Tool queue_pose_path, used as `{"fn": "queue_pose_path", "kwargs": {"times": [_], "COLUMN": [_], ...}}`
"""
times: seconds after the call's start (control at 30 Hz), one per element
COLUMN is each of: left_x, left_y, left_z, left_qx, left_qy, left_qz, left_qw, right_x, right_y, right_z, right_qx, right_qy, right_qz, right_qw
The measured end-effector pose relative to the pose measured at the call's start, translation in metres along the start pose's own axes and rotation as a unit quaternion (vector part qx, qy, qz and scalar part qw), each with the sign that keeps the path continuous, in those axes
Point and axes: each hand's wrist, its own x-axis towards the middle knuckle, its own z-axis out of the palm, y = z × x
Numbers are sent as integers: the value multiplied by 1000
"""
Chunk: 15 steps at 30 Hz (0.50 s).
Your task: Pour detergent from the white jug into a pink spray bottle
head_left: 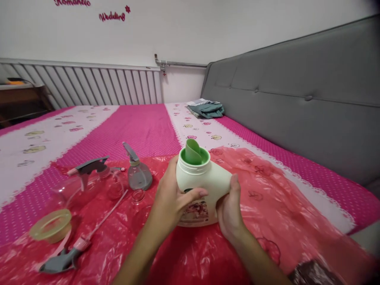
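Note:
A white detergent bottle (199,180) with an open green pour spout (193,152) stands on a red plastic sheet (267,198). My left hand (172,198) wraps round its left side, thumb across the label. My right hand (230,208) grips the bottle's right lower side and handle. A yellow-green cap (51,225) lies at the left on the sheet.
A clear spray bottle with a grey trigger (89,180) lies left of the white bottle, a small grey pump bottle (137,172) beside it, a loose trigger head with tube (63,259) in front. Folded clothes (206,109) lie by the grey headboard (297,99).

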Motion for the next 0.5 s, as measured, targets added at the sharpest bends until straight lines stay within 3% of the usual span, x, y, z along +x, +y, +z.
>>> {"fn": "queue_pose_path", "kwargs": {"times": [0.07,0.13,0.23,0.3,0.37,0.47,0.5], "left_x": [-15,-43,-97,-127,-143,-144,-140], "left_y": [8,11,0,-18,-38,-62,-67], "left_z": [-2,-11,-43,-70,-94,-107,-105], "left_qx": [71,176,283,369,427,357,328], "left_qy": [18,84,145,180,204,191,176], "left_qz": [21,65,155,164,83,-76,-97], "left_qw": [997,979,935,897,877,911,923], "right_x": [-2,-5,-7,-6,-5,-6,-7], "right_y": [-2,-1,0,-4,-12,-31,-39], "right_z": [7,11,11,11,11,8,6], "right_qx": [15,21,26,27,22,-29,-54], "right_qy": [15,39,75,91,109,107,101], "right_qz": [0,-15,-55,-88,-124,-178,-206], "right_qw": [1000,999,995,992,986,978,972]}}
